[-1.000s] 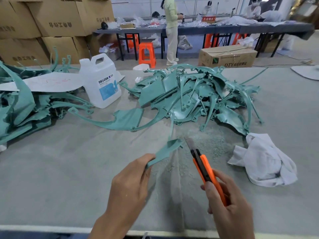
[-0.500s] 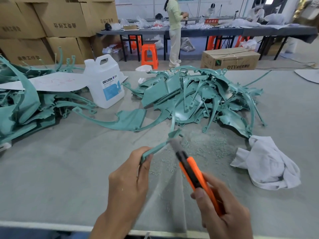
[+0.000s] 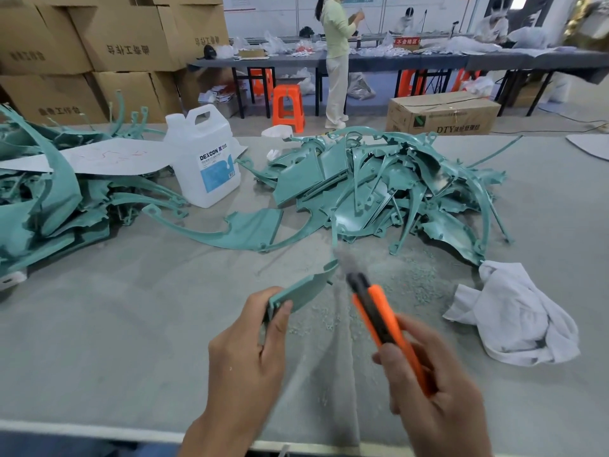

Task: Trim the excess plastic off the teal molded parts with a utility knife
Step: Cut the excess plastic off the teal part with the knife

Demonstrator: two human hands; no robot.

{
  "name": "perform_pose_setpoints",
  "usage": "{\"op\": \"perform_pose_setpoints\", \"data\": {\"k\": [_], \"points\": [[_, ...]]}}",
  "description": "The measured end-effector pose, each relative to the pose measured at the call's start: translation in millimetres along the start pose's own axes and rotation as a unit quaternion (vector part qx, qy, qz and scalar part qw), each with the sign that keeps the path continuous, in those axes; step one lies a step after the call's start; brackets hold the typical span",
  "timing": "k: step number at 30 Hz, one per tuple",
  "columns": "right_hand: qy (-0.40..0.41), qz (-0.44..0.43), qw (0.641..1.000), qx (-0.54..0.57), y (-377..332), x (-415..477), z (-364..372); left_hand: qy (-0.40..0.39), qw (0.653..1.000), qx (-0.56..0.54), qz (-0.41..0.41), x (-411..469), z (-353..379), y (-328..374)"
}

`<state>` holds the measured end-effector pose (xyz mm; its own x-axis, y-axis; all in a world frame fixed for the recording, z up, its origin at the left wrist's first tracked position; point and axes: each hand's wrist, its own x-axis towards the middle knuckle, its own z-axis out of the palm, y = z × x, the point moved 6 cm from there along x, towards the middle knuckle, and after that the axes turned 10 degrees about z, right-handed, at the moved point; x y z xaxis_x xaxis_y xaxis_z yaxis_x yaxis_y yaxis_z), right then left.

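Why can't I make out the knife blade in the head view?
Head view: motion blur smears the blade of the utility knife and the right hand; the teal part in the left hand looks sharper, as do the piles behind.

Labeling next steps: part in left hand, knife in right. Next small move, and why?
Probably a shaving stroke: the right hand draws the utility knife along the far edge of the teal part, away from the left hand. The blurred blade tip sits at the part's far end, while the left hand grips its near end. The shavings on the table fit such trimming.
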<state>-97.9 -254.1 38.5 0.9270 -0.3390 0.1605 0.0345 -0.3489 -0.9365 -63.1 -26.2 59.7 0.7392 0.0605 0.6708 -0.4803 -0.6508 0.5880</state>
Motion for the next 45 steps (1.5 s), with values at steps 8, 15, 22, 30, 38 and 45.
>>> {"op": "perform_pose_setpoints", "data": {"k": [8,15,22,30,38,45], "points": [[0.023,0.019,0.999,0.036,4.7,19.9,-11.3,0.011,1.0,0.008,-0.027,0.8,-3.1,1.1],[-0.015,-0.07,0.997,-0.019,-44.3,-25.2,7.0,-0.029,0.998,0.048,-0.031,13.3,0.8,16.9],[-0.007,-0.088,0.996,-0.028,-56.8,-16.2,10.7,-0.041,0.998,0.039,-0.017,16.5,-0.5,26.7],[0.022,-0.064,0.998,0.004,-43.6,-11.7,9.5,-0.013,1.0,0.027,0.001,14.3,-5.6,31.0],[-0.009,-0.047,0.998,0.028,-46.1,-8.0,6.3,0.002,0.999,0.037,0.021,19.1,-9.0,35.0],[-0.014,0.0,0.999,0.045,-27.7,6.3,5.7,0.023,0.999,0.022,0.011,14.4,-13.9,28.3]]}}
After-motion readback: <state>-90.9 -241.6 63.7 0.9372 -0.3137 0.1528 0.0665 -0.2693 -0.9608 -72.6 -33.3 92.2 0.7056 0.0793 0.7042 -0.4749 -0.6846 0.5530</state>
